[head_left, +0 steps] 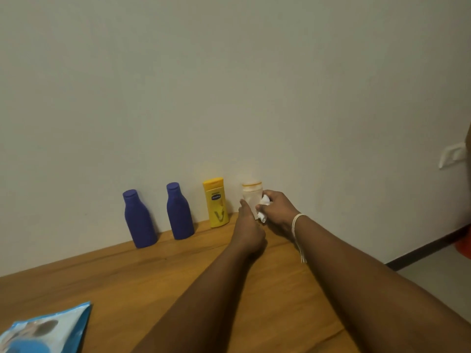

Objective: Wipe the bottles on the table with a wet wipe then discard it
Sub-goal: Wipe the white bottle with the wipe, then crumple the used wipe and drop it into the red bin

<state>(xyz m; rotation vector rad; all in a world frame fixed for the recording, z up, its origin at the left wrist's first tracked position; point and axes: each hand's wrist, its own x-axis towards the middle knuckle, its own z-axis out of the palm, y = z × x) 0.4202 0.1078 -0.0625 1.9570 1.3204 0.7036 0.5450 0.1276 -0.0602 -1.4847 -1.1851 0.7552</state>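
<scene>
**Item: white bottle, wipe in progress**

I log four bottles upright along the wall on the desk (178, 276): two blue bottles (139, 220) (179, 212), a yellow bottle (216, 202), and a white bottle (252, 197) at the right end. The left hand (248, 233) steadies the white bottle, thumb up against its side; fingers are hidden, so I cannot tell their curl. The right hand (276, 212) pinches the crumpled wet wipe (263, 207) against the bottle, probably rubbing it. A blue wipes pack (48, 329) lies at the near-left corner.
</scene>
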